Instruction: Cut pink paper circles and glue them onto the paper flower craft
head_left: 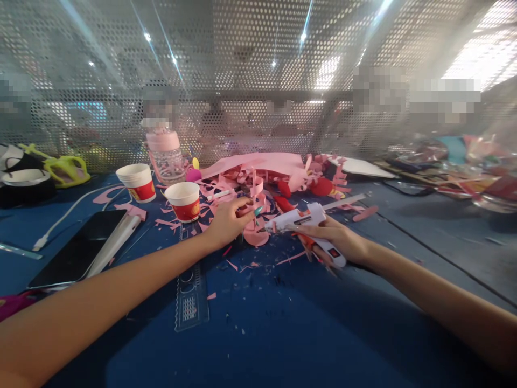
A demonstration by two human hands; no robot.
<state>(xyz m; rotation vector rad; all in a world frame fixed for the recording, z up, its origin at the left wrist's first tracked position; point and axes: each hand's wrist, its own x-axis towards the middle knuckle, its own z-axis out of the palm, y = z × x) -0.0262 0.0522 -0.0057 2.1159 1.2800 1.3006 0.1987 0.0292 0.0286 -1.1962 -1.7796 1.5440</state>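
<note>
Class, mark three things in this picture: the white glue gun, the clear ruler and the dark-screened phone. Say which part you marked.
White glue gun (pixel 313 215): head view, on the rear of its body.
Clear ruler (pixel 191 299): head view, on its near section.
Dark-screened phone (pixel 79 248): head view, mid-screen.

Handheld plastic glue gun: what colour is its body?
Glue gun: mostly white, best in head view.

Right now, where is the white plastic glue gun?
The glue gun is right of centre in the head view, held in the right hand, nozzle toward the rounded pink paper.
</note>
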